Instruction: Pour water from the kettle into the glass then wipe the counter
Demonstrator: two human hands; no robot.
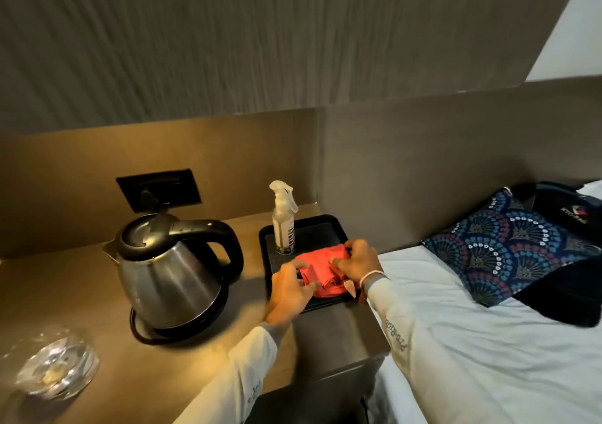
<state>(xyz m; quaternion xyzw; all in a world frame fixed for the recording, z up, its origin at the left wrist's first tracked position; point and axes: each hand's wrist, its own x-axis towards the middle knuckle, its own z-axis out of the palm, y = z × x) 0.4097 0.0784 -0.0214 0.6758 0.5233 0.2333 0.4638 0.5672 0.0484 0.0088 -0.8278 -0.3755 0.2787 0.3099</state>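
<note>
A steel kettle [166, 270] with a black handle and lid stands on its black base on the brown counter [65, 293]. At the near left edge sits a clear glass [53, 368], blurred. A folded red cloth [321, 269] lies in a black tray [325, 226] at the counter's right end. My left hand [288, 291] grips the cloth's left side. My right hand [356, 262] holds its right side, fingers curled over the folds.
A clear spray bottle [284, 221] stands in the tray just behind the cloth. A black wall socket [158, 189] is behind the kettle. A bed with a white sheet [488, 342], a patterned pillow [508, 247] and a dark bag lies to the right.
</note>
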